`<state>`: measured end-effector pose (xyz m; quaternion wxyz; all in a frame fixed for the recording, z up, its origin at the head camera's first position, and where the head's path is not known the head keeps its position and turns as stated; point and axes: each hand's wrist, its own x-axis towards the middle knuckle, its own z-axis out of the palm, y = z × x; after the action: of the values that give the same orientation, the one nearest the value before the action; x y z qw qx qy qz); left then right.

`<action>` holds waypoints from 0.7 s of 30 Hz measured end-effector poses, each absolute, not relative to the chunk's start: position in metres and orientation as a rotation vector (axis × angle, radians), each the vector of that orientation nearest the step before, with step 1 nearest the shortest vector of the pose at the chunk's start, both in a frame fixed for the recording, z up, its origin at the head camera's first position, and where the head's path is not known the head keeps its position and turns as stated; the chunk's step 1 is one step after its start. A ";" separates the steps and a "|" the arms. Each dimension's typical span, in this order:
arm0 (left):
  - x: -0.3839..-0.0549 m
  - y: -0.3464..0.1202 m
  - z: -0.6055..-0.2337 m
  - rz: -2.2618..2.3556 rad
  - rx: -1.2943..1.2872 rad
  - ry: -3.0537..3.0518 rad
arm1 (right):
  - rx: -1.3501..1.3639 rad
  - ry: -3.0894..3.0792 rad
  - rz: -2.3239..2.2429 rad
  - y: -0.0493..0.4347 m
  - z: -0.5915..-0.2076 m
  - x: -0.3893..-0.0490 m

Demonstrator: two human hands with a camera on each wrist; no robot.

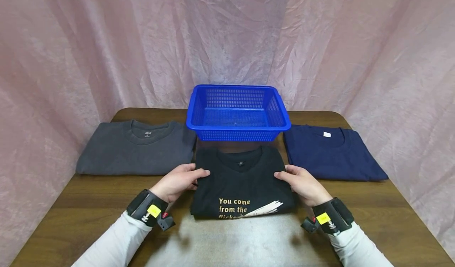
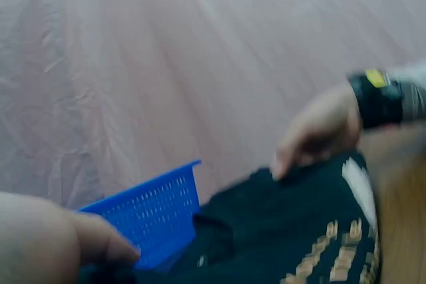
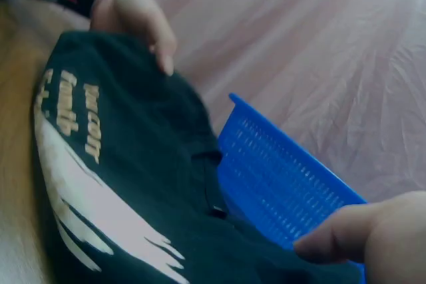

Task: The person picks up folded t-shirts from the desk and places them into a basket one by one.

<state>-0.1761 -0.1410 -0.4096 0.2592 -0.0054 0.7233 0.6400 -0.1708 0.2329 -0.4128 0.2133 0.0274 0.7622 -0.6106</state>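
Observation:
A folded black T-shirt [image 1: 245, 180] with gold lettering and a white brush-like print is in the middle of the table in the head view. At its left edge, my left hand [image 1: 179, 182] pinches the cloth, thumb on top and fingers underneath. My right hand [image 1: 302, 184] grips the opposite edge the same way. In the left wrist view the right hand [image 2: 323, 128] holds the far side of the black shirt [image 2: 286, 197]. The left hand [image 3: 133, 14] shows across the shirt [image 3: 133, 118] in the right wrist view.
Behind the black shirt stands a blue plastic basket [image 1: 238, 134] with nothing in it. A folded dark grey T-shirt [image 1: 138, 156] lies on the left, a folded navy T-shirt [image 1: 330, 156] on the right. Beneath them is a brown wooden table [image 1: 376, 215], backed by a pink curtain [image 1: 234, 34].

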 end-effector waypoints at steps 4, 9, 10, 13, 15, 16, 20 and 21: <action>-0.175 -0.141 -0.410 1.737 0.027 1.923 | 0.031 2.078 -1.680 0.234 -0.409 -0.170; -0.174 -0.151 -0.411 1.818 0.114 1.720 | 0.002 1.943 -1.700 0.243 -0.409 -0.170; -0.174 -0.153 -0.411 1.836 0.127 1.697 | -0.017 1.915 -1.723 0.245 -0.409 -0.170; -0.173 -0.157 -0.410 1.891 0.138 1.644 | -0.036 1.898 -1.772 0.248 -0.407 -0.168; -0.172 -0.159 -0.406 1.923 0.135 1.624 | -0.059 1.897 -1.793 0.249 -0.401 -0.165; -0.171 -0.160 -0.403 1.937 0.138 1.614 | -0.072 1.900 -1.802 0.250 -0.398 -0.165; -0.169 -0.162 -0.388 1.997 0.174 1.579 | -0.131 1.911 -1.839 0.253 -0.384 -0.160; -0.168 -0.163 -0.385 2.012 0.191 1.565 | -0.140 1.925 -1.841 0.254 -0.380 -0.158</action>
<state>-0.1682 -0.1628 -0.3845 0.2885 0.0717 0.5862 0.7537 -0.1584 0.2540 -0.3804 0.2350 -0.0510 0.7015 -0.6708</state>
